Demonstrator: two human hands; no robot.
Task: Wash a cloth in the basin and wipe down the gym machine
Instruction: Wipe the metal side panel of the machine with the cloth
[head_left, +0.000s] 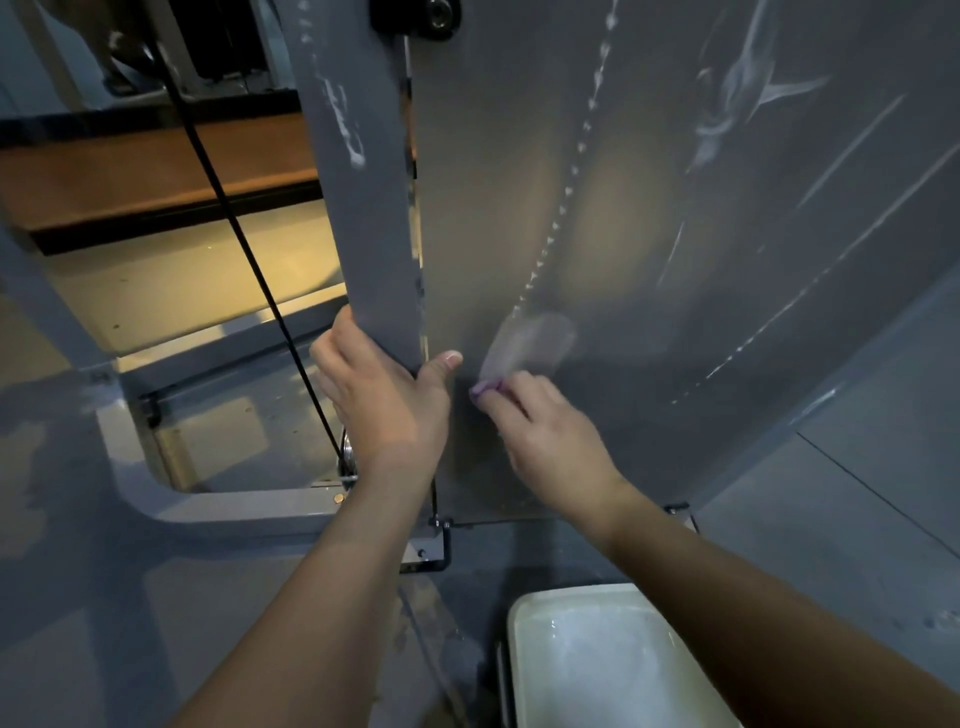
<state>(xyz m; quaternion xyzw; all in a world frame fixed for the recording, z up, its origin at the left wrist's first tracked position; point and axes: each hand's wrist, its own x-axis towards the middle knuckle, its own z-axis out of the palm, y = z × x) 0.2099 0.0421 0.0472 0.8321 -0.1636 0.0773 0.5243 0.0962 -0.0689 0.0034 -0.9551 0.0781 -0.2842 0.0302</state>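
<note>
1. Right hand (540, 421): fingers curled, pinching a small purple cloth (485, 386) against the grey panel (649, 218) of the gym machine, low down near the panel's left edge.
2. Left hand (382, 395): wrapped round the upright post (363, 182), thumb on the panel side (looks like bracing only).
3. Unwiped panel lies up and right of the cloth; streaks run upward along its long axis, so right hand is the one placed to stroke.
4. Basin (524, 618) sits on the floor just below the panel's bottom edge, nearer the right arm.
</note>
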